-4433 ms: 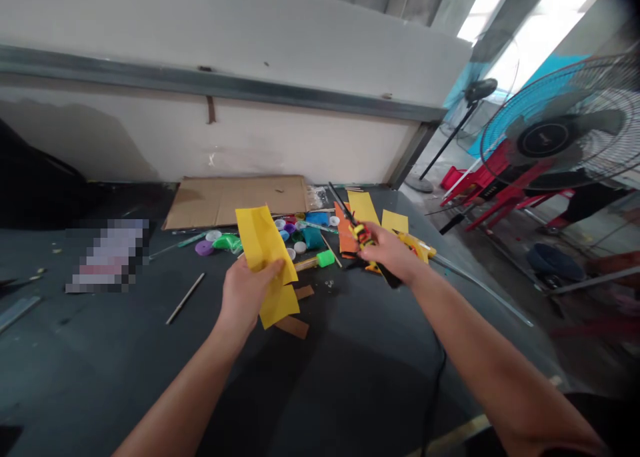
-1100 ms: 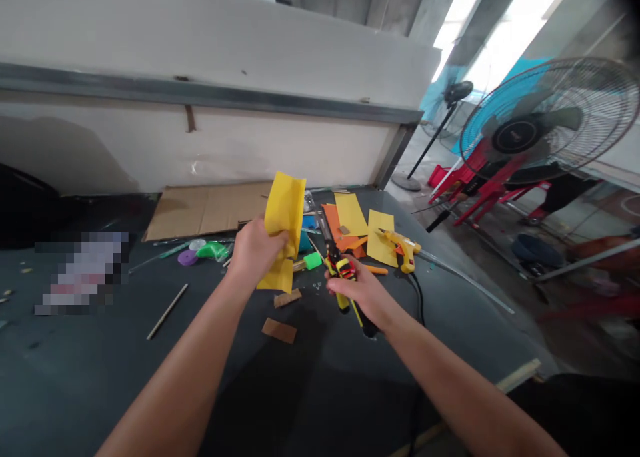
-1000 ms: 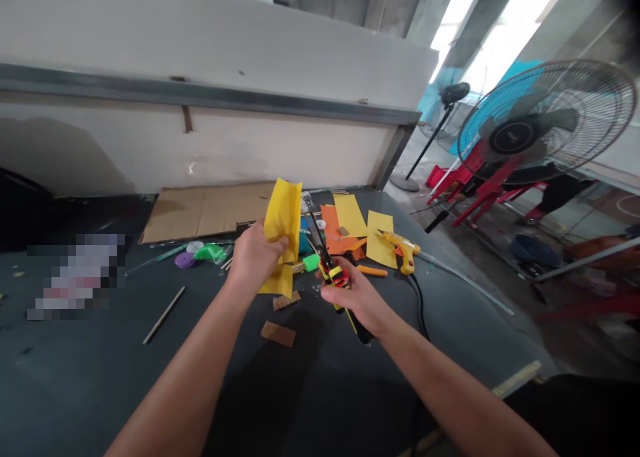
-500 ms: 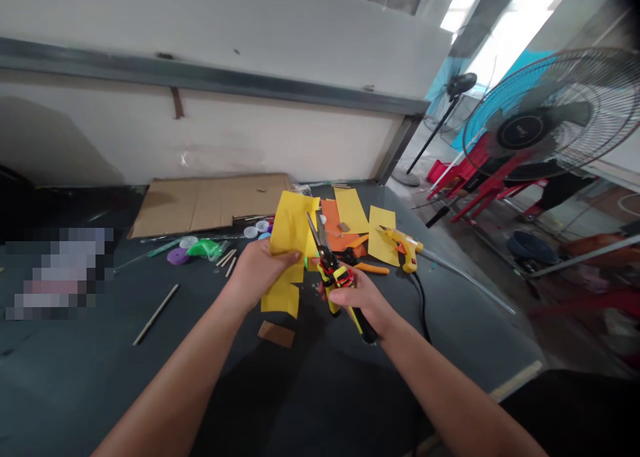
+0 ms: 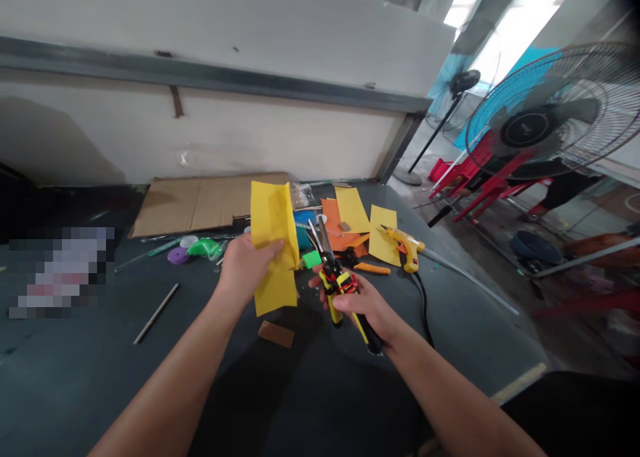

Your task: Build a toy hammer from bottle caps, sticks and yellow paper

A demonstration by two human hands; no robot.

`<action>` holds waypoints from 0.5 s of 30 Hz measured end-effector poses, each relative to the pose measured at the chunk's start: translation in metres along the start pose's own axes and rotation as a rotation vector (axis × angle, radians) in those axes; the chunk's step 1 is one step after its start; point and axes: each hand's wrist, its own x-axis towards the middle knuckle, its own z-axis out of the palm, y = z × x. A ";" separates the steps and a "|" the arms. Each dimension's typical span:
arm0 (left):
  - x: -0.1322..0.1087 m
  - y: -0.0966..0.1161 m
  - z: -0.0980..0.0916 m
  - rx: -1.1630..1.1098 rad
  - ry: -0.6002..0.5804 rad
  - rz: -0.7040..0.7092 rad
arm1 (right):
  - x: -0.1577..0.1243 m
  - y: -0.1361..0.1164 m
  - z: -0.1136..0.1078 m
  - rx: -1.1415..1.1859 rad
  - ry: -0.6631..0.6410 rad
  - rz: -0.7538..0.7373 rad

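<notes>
A creased sheet of yellow paper (image 5: 273,217) stands up over the table, pinched between the thumb and fingers of my left hand (image 5: 247,267). A notch shows in its right edge. My right hand (image 5: 367,304) is wrapped round a pair of snips (image 5: 345,287) with yellow and black handles. Their narrow blades are parted, point up and away from me, and stand clear to the right of the paper. Just behind the snips lies a bright green piece (image 5: 312,259). A small brown cardboard piece (image 5: 277,334) is on the table below the paper.
To the right are yellow sheets (image 5: 383,227), an orange sheet (image 5: 333,217) and a yellow glue gun (image 5: 407,247) with its black cord. Cardboard (image 5: 200,204) lies at the back, a purple lid (image 5: 178,255) and a stick (image 5: 156,314) at left. A fan (image 5: 530,127) stands beyond the table.
My left hand has moved the paper left, away from the blades, and turned it. The snips have come slightly nearer me, with their blades further apart.
</notes>
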 end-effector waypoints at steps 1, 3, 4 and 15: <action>0.003 -0.001 -0.003 0.017 0.002 0.013 | 0.000 0.001 0.001 -0.005 -0.006 0.009; 0.006 -0.002 -0.008 0.080 0.061 0.051 | -0.002 0.003 0.004 -0.024 -0.026 0.030; 0.007 -0.002 -0.009 0.123 0.086 0.066 | -0.003 0.003 0.006 -0.035 -0.035 0.043; -0.002 0.013 -0.007 0.351 0.096 0.115 | -0.005 0.007 0.021 -0.198 0.032 0.240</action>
